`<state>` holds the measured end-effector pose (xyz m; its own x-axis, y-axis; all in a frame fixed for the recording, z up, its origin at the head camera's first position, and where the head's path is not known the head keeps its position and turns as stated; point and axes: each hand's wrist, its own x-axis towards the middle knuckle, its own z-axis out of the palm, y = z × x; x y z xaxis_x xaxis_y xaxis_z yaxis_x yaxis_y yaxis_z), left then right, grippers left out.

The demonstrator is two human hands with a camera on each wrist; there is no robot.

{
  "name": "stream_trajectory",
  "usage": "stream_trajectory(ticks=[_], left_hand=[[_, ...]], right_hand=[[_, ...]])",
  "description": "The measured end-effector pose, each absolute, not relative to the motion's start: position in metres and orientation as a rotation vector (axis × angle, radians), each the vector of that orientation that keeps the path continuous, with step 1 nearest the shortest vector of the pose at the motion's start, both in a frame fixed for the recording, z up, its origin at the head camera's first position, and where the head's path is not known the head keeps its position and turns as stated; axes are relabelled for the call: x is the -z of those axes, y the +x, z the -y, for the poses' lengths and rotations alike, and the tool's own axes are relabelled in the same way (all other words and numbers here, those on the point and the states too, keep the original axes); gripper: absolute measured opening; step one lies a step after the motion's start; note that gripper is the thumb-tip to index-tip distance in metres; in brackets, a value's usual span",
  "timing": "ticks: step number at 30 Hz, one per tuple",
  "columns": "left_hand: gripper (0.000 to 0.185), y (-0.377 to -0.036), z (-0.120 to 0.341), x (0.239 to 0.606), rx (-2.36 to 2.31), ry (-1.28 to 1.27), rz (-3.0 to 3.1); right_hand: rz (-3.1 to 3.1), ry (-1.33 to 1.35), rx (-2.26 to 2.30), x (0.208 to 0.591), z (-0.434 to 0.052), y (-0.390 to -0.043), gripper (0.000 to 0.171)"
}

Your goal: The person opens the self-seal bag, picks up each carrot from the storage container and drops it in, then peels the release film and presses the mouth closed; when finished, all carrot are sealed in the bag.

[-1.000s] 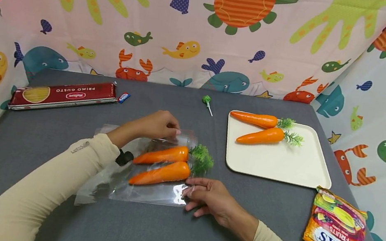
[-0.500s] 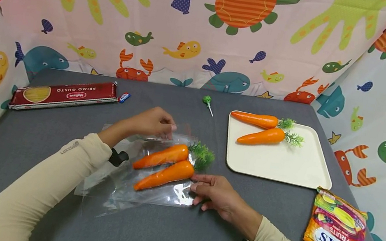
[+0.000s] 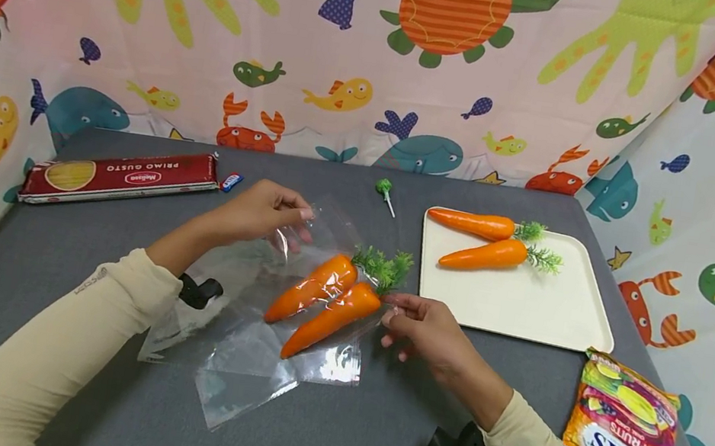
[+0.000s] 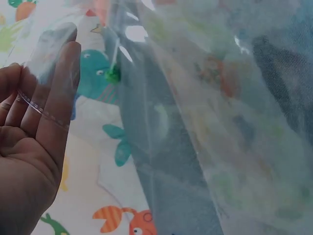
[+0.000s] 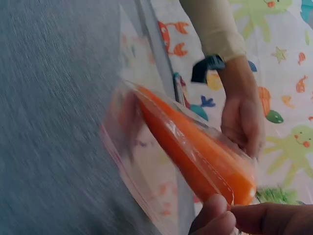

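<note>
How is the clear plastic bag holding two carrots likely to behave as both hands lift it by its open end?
The clear plastic bag looks thin and floppy: it creases and sags between the left hand and right hand. The two carrots lie tilted with tips down, so they would probably slide toward the closed end. The glossy film may feel slippery.

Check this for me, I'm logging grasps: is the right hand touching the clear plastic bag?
Touching. The right wrist view shows the right hand pinching the edge of the clear plastic bag beside the carrot.
</note>
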<state>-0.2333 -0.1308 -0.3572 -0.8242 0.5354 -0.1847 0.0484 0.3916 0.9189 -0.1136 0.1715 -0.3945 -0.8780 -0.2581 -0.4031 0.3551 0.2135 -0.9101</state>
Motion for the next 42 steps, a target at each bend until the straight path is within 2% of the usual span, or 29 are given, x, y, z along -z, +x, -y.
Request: stream_trajectory(ticks=[15,28,39,42], left_hand=[[0.03,-0.208,0.143,0.33,-1.668,0.555,-2.211],[0.026,-0.182,0.147,0.314,-1.876,0.776,-2.295],[0.018,-0.156,0.142,0.301,-2.019,0.922,-2.328],[0.018,-0.151,0.139,0.3,-2.068,0.93,-2.328]], right_hand=[[-2.369,-0.153,1.583,0.35,-0.189,-0.129,0.031],[-2.431,-0.367,1.82,0.319,-0.191,-0.132,0.025],[-2.655,-0.657,1.778,0.285,-0.197,-0.131,0.024],[-2.697,-0.668,1.742,0.276,-0.197,-0.13,0.023]])
